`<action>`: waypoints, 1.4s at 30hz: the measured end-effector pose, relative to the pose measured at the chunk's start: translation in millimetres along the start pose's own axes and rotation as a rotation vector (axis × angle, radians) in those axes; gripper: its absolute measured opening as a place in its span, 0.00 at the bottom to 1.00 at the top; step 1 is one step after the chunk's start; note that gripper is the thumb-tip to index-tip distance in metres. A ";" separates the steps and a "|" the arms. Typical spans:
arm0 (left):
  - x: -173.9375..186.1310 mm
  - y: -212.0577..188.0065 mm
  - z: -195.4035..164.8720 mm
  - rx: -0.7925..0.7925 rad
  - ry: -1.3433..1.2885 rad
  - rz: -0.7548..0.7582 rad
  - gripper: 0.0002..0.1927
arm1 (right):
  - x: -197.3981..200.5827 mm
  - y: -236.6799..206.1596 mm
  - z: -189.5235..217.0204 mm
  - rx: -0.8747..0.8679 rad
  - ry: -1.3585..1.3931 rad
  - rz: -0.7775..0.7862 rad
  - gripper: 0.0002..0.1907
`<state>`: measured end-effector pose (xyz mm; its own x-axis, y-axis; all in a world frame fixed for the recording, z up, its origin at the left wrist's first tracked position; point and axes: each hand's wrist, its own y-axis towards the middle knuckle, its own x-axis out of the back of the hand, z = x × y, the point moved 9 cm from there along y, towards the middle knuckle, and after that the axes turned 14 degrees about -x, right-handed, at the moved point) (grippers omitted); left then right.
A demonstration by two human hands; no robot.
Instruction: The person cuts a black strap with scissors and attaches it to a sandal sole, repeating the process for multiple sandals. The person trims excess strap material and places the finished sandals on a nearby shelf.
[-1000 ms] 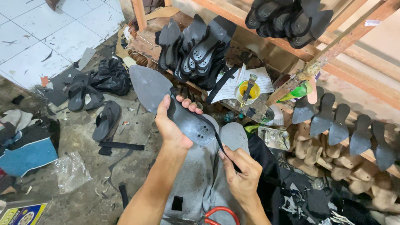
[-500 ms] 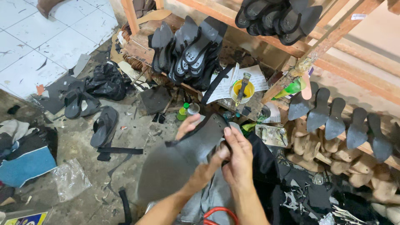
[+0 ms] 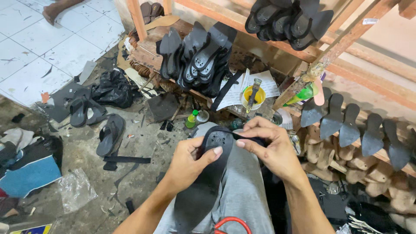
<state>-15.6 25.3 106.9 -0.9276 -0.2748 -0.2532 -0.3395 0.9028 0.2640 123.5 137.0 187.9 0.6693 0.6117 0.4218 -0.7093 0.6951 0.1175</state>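
Note:
My left hand point(image 3: 187, 163) grips a long black shoe sole point(image 3: 203, 182) with small holes near its upper end, held over my grey-trousered lap. The thumb presses on the sole's top. My right hand point(image 3: 269, 148) pinches a black strap point(image 3: 249, 139) at the sole's upper edge, fingertips meeting the left thumb. The sole's lower end points down toward a red-handled tool point(image 3: 229, 224) at my lap.
A wooden rack point(image 3: 312, 69) holds rows of black soles point(image 3: 203, 56). A yellow glue pot with a brush point(image 3: 253, 96) and a small green bottle point(image 3: 191, 119) stand ahead. Black sandals point(image 3: 110, 135), straps and scraps litter the floor at left. Wooden lasts point(image 3: 346, 160) lie at right.
The sole has turned from lying flat and wide to upright and end-on over my lap. Both hands have come together at its upper end, the right one now pinching the strap.

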 end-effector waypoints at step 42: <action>-1.3 2.6 40.2 0.287 -0.787 -0.301 0.24 | -48.2 -52.1 -16.0 0.070 -0.007 -0.166 0.07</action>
<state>-8.9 41.3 70.5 -0.3937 -0.3027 -0.8680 -0.4013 0.9061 -0.1340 131.8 77.4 147.1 0.7767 0.4881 0.3980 -0.6035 0.7577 0.2486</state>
